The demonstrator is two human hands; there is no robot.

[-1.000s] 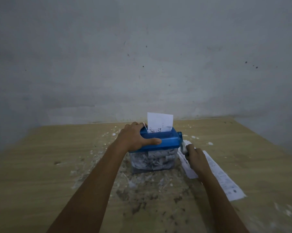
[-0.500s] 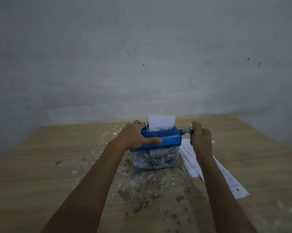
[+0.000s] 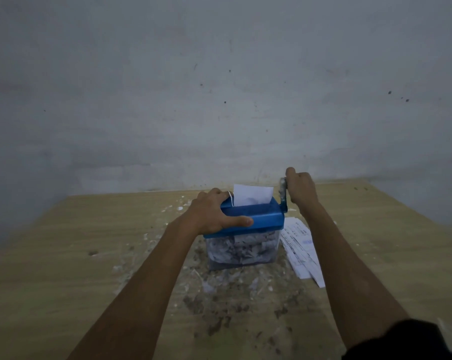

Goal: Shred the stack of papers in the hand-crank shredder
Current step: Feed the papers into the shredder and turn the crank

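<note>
Our right hand is curled tight around the pale crank handle, which stands at the top of its turn; our left hand clamps the blue plastic lid of the clear-binned shredder. 1 white sheet pokes from the slot, with the loose white paper stack just beside the bin. We judge the packed bin could jam the cutters, or a hard downstroke could tip the box.

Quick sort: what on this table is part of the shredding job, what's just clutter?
Job:
- blue shredder, left hand holding its top
- crank, right hand gripping it
- sheet standing in the slot
- stack of papers beside the shredder
- clear bin full of shreds

Clutter:
- paper scraps and dirt on the wooden table
</note>
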